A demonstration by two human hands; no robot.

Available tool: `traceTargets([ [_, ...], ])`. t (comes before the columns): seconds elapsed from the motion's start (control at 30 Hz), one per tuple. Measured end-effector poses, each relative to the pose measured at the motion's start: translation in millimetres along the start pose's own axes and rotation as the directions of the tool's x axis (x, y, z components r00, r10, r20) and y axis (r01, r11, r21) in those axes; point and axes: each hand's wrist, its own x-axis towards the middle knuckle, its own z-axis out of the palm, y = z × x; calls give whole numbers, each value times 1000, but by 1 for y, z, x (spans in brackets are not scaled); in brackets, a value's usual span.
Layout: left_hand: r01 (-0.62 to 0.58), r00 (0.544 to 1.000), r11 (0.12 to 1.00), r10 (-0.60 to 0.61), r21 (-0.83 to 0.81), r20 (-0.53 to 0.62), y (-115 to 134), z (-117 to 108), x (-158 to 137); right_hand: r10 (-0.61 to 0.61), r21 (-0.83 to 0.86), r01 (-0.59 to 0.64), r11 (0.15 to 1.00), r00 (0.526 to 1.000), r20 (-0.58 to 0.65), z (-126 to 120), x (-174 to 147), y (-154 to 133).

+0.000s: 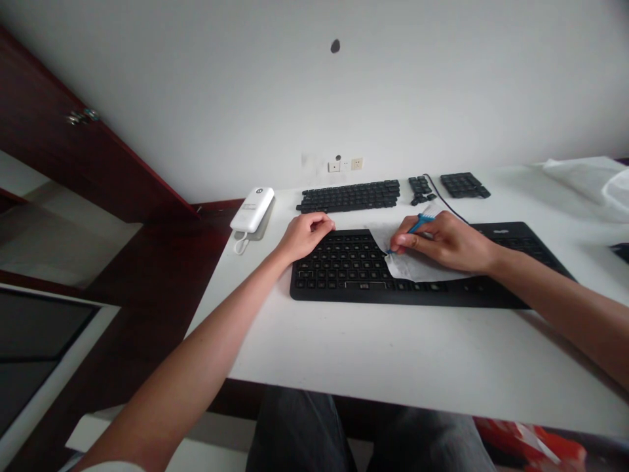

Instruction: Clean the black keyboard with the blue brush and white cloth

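A black keyboard (339, 262) with its keycaps off lies on the white table, its bare switches showing. My left hand (305, 236) is closed at its far left corner, fingers curled over the edge. In my right hand (449, 241) is a slim blue brush (420, 221), pinched between thumb and fingers, with pale bristles at its upper end. Its lower tip points down at the switches near the keyboard's middle. A white tissue (407, 268) is spread over the keyboard beneath my right hand, hiding part of the switches.
Removed black keycaps stand in groups behind the keyboard: a main block (350, 196), a small cluster (420, 189) and a number-pad block (463, 185). A cable (445, 198) runs among them. A white power bank (253, 210) sits left; a white plastic bag (590, 187) lies right.
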Motion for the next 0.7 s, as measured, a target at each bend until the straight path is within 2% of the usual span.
traceTargets([
  [0.13,-2,1000,1000,2,-5,-5,1,0,0,6,-30,-7,1000,999,-34,0,0,0],
  [0.27,-4,1000,1000,4,-13,-8,0,0,0,-7,2,7,1000,999,38,0,0,0],
  [0.43,1,1000,1000,-1,-13,-7,0,0,0,-1,-2,1,1000,1000,-3,1,0,1],
  [0.57,6,1000,1000,-6,3,-6,1,0,0,-26,1,26,1000,998,53,1,-1,2],
  [0.7,9,1000,1000,-9,7,-6,1,0,0,7,-11,-7,1000,1000,-7,4,-1,5],
])
